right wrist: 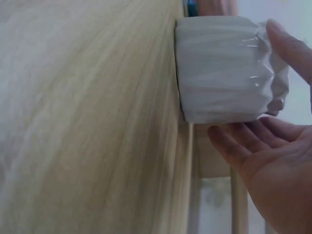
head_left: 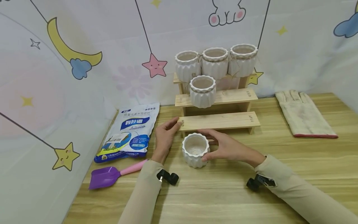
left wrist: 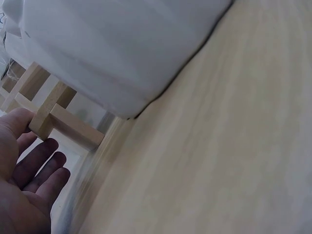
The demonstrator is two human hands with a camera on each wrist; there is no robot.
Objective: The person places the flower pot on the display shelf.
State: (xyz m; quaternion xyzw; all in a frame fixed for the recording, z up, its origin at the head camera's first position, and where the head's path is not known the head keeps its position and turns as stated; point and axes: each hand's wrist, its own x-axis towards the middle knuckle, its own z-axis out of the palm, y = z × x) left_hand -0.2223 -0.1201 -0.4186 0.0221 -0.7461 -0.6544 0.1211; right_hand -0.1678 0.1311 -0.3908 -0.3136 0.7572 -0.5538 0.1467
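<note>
A white fluted flower pot (head_left: 195, 160) stands upright on the table in front of a three-step wooden shelf (head_left: 218, 120). My right hand (head_left: 223, 146) holds this pot from its right side, the thumb at the rim and the fingers round the far side. In the right wrist view, the pot (right wrist: 219, 70) has its base on the tabletop, with the thumb over its rim. My left hand (head_left: 165, 137) pinches the left end of the lowest step. The left wrist view shows thumb and forefinger at the end of that board (left wrist: 44, 117), the other fingers loosely bent below.
Three white pots (head_left: 214, 63) with twine line the top step; another pot (head_left: 202, 93) sits on the middle step's left. A fertilizer bag (head_left: 130, 133) and a purple shovel (head_left: 104, 178) with pink handle lie at left. Work gloves (head_left: 305, 115) lie at right. A printed curtain (head_left: 117, 40) hangs behind.
</note>
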